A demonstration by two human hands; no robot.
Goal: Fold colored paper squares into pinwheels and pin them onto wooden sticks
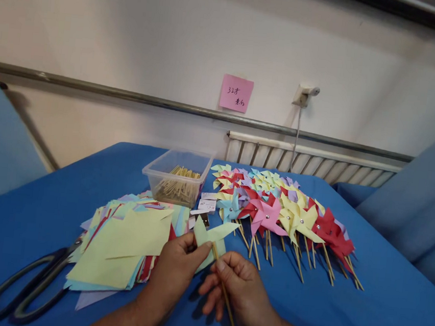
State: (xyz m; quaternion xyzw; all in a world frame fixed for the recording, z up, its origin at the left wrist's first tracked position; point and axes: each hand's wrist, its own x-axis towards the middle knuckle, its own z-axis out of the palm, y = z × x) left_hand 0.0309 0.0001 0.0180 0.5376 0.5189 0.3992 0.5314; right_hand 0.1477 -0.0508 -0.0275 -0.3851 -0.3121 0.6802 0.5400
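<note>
Both hands gripping: left hand (176, 266) pinching pale green pinwheel (212, 236), right hand (234, 282) holding its stick (225, 299), near bench (380, 312) front edge, between paper stack (129, 241) and finished pinwheels (285, 210).

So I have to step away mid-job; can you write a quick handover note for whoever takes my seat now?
Left hand: pinching a pale green pinwheel.
Right hand: holding a wooden stick against that pinwheel.
Cut paper squares lie left, scissors beside them; spare sticks sit in the clear tub.
Done: a row of finished pinwheels to the right.
Left: this pinwheel, then the paper stack.
</note>
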